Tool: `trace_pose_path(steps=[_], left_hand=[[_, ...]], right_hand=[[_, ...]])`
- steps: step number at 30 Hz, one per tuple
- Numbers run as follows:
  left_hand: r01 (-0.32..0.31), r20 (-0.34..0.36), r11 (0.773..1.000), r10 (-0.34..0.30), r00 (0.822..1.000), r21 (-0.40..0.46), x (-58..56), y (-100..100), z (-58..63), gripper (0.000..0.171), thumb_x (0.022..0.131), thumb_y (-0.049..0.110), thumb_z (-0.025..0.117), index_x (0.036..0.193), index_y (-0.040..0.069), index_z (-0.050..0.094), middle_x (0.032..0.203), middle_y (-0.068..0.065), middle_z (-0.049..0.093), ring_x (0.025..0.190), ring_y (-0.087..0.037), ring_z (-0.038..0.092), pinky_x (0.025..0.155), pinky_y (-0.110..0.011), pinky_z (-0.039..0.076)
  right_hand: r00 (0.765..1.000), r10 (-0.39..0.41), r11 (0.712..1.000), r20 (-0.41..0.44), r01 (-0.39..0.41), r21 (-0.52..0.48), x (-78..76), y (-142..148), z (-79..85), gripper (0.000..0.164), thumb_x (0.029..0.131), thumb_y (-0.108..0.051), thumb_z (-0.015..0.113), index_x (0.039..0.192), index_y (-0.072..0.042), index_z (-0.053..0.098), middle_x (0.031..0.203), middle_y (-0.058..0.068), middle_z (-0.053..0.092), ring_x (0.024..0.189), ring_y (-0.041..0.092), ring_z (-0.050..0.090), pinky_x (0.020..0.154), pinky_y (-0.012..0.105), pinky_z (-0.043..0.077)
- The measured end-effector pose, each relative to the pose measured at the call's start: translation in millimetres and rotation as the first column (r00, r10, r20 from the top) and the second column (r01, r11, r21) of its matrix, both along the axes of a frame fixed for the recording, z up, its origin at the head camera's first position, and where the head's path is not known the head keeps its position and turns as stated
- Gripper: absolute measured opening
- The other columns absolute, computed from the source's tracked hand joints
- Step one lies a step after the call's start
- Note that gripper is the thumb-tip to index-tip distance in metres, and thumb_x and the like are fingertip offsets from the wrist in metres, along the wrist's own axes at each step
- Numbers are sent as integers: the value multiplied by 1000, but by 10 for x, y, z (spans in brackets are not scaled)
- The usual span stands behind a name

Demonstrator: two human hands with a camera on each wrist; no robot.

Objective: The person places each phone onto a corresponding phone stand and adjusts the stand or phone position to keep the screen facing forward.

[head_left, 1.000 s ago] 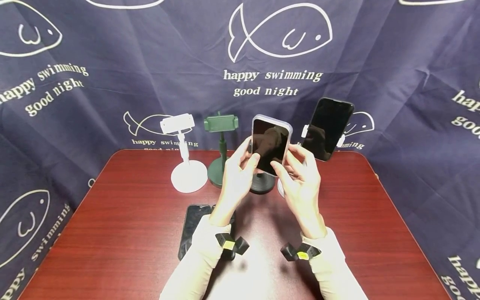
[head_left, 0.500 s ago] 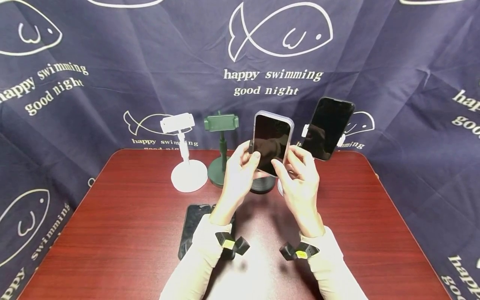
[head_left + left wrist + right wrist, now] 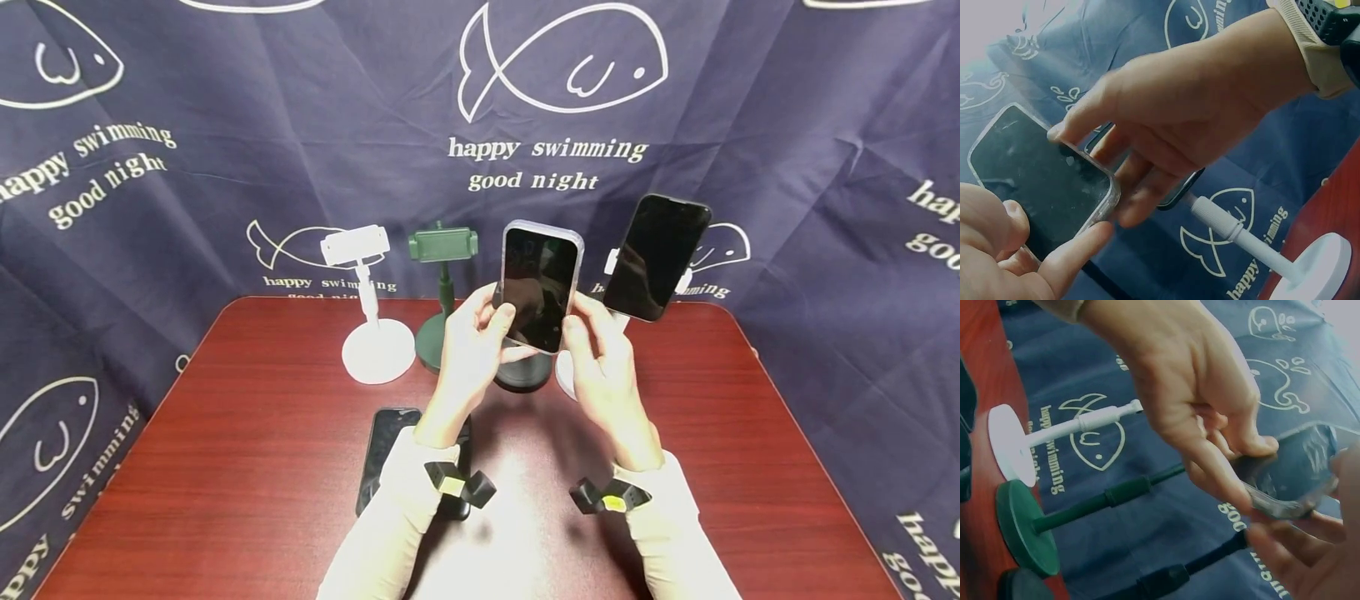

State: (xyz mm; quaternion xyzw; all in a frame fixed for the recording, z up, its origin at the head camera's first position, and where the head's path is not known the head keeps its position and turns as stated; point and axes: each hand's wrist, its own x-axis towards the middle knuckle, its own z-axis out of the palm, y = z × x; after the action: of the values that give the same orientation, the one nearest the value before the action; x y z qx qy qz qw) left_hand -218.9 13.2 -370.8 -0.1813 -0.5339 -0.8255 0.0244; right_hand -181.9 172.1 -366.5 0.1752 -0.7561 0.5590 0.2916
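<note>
A smartphone point(image 3: 541, 287) in a clear, pale lilac case stands upright and slightly tilted between both hands, its dark screen toward me. My left hand point(image 3: 472, 342) grips its lower left side, thumb on the screen edge and fingers behind. With thumb at the front, my right hand point(image 3: 606, 367) pinches the lower right edge; in the left wrist view this thumb sits along the case rim. Beneath the phone shows the round base of a black phone stand point(image 3: 522, 377); its top is hidden by the phone and hands. Its black pole point(image 3: 1210, 557) rises toward the phone in the right wrist view.
A white stand point(image 3: 378, 352) and a green stand point(image 3: 444, 245) with bare clamps are at the left. Another phone point(image 3: 657, 257) sits in a white stand at the right. Dark phones point(image 3: 386, 446) lie by my left forearm on the red table point(image 3: 247, 433). A blue cloth point(image 3: 360, 108) hangs behind.
The held phone has moved up slightly, then a little left, and stands straighter. My right thumb has shifted from the screen's lower part to its right edge.
</note>
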Motion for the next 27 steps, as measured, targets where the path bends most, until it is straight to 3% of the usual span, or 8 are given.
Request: trace_pose_path(steps=[4,8,13,17,21,27], left_hand=[[-4,-7,1000,4,1000,-8,9,-20,17,32,97,17,60,127,8,56,108,-14,63,99,-28,65,65,-51,58],[-6,-3,1000,6,1000,-11,18,-30,36,33,97,17,61,127,7,55,104,-13,63,95,-28,66,64,-51,58],[-14,5,1000,14,1000,-11,30,-40,54,33,96,15,61,127,5,55,102,-11,63,92,-27,67,65,-51,58],[-31,14,999,31,999,-26,40,-41,70,32,96,12,61,126,3,55,93,-7,57,84,-18,62,64,-50,58],[-51,18,997,52,998,-58,49,-32,71,30,96,12,61,124,2,56,82,-4,46,70,-11,49,63,-48,58],[-75,29,993,78,997,-89,87,-4,70,26,96,10,61,120,2,56,84,-6,51,72,-17,55,62,-47,58]], right_hand=[[1000,13,999,3,-13,48,-13,55,3,33,97,4,48,127,-2,59,110,13,64,86,10,59,79,14,48],[995,-3,996,-96,11,88,-61,52,-20,38,89,13,55,123,-2,63,107,12,65,77,11,59,71,13,46],[990,23,1000,-142,-22,11,-102,27,-31,39,84,19,59,118,1,65,108,15,65,83,10,65,76,16,53],[988,19,998,-155,-27,-49,-135,5,-50,36,83,19,61,114,2,67,104,12,66,84,11,66,77,18,54],[985,-36,997,-169,23,-78,-148,-12,-82,33,81,18,63,110,4,68,99,10,67,81,8,65,74,16,53],[945,-143,990,-292,140,-33,-183,3,-147,27,80,17,64,101,2,72,92,15,67,80,12,59,75,15,49]])
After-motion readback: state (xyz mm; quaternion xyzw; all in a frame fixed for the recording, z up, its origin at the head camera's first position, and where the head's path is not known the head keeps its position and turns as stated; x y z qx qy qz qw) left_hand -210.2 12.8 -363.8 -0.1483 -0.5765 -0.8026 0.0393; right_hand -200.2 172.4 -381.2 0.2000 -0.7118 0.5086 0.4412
